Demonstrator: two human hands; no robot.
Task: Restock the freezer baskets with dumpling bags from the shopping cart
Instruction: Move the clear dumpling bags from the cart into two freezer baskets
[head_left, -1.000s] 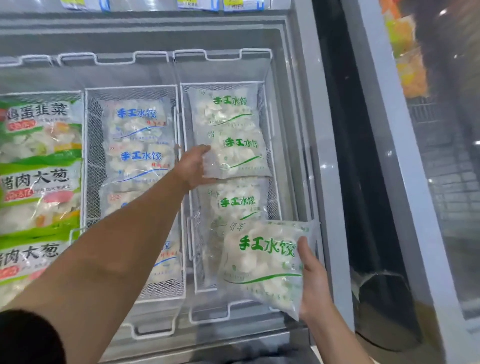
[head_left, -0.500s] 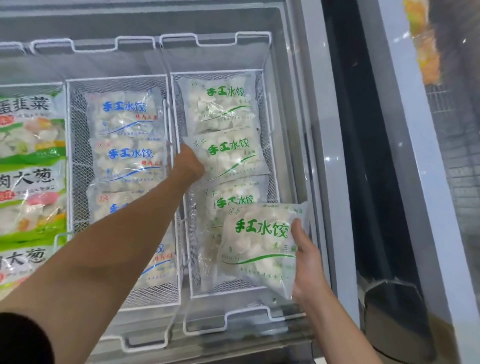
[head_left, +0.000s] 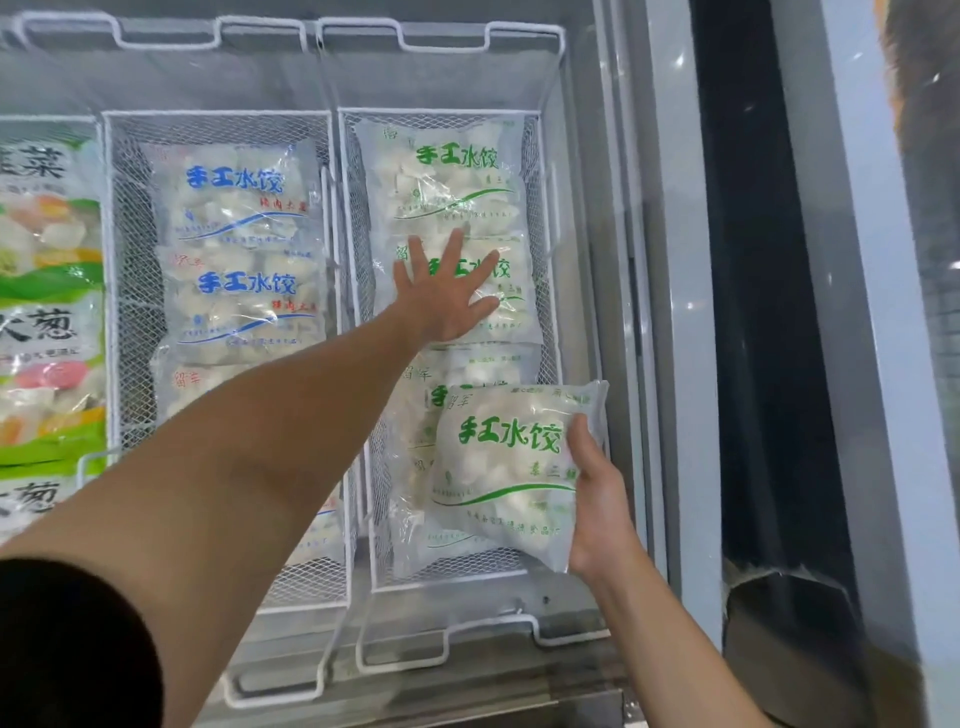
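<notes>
**A:** Dumpling bags first: where are they, and what are your hands doing?

**B:** You hold one green-lettered dumpling bag (head_left: 511, 467) in your right hand (head_left: 597, 499), at about 5 o'clock in the view. The grip is clenched on the bag's right edge, thumb on the front face, fingers hidden behind. The bag hangs over the near end of the right-hand basket (head_left: 543, 218). Your left hand (head_left: 449, 293) reaches to the middle of that basket, at about 12 o'clock from the held bag. It grasps nothing: fingers straight and spread, palm flat on a bag already laid there (head_left: 511, 291). Another green-lettered bag (head_left: 441, 176) lies beyond it, and one more shows partly under the held bag.

**A:** What sits beside that basket?

**B:** At 9 o'clock, a second wire basket (head_left: 117, 260) holds blue-lettered bags (head_left: 236, 192). Further left lie colourful packs (head_left: 49, 291) with green bands.

**A:** How will the bag handle?

**B:** Judging by its look, it is thin, glossy film over loose, lumpy frozen pieces. Expect it to be fairly heavy for its size, slippery, and prone to sagging as the contents shift. An edge grip like yours can slide. A hold across the middle, with fingers underneath, should be steadier. Lay it down flat; dropping it could crack dumplings or split the film.
</notes>
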